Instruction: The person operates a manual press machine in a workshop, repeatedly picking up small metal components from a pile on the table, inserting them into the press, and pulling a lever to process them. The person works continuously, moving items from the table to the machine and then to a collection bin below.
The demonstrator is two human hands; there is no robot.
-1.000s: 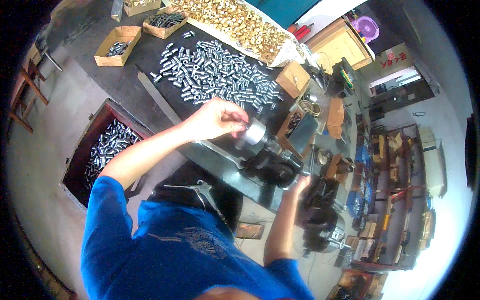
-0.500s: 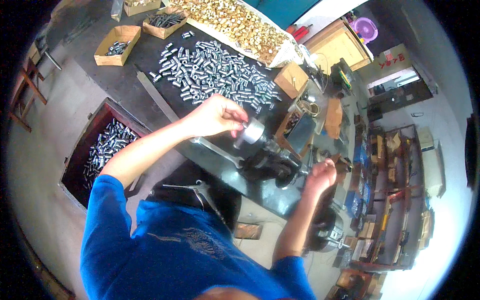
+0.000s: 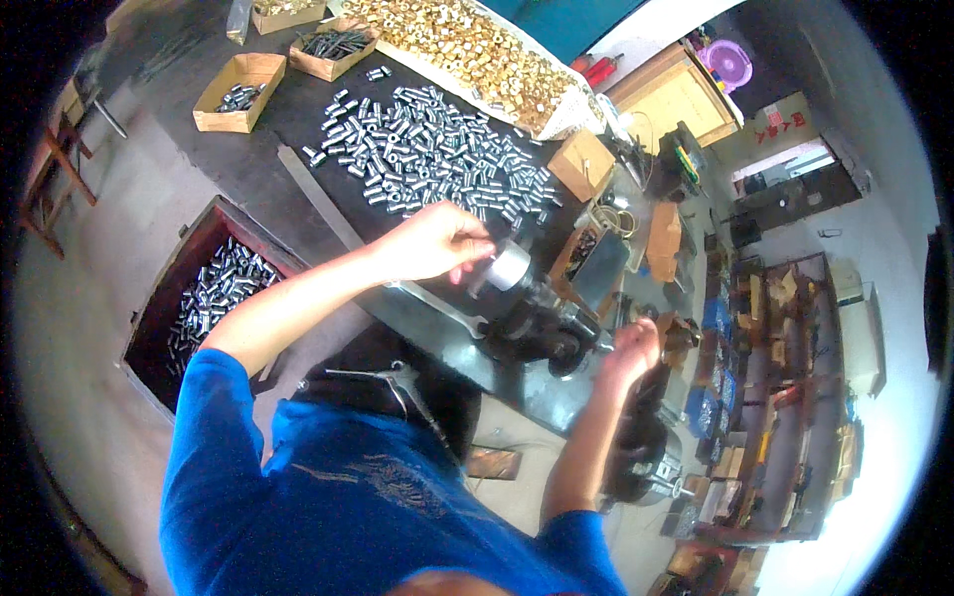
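A small bench machine (image 3: 542,323) with a bright silver cylindrical head (image 3: 510,266) stands at the table's near edge. My left hand (image 3: 432,243) is just left of that head, thumb and fingers pinched together; what lies between them is too small to make out. At the machine's right end my right hand (image 3: 634,353) is closed round its handle, mostly hidden by the fingers. Beyond my left hand spreads a heap of short silver metal sleeves (image 3: 427,149). An open-ended wrench (image 3: 437,306) lies on the table below my left wrist.
Brass nuts (image 3: 467,55) fill a sheet at the back. Small cardboard boxes (image 3: 238,94) hold metal parts. A flat metal bar (image 3: 318,199) lies left of the heap. A deep bin (image 3: 149,343) of sleeves stands at the left. A loaded shelf rack (image 3: 785,397) is at the right.
My left hand has drawn slightly back from the silver head, leaving a small gap. My right hand has shifted slightly left and stays closed at the machine's right end.
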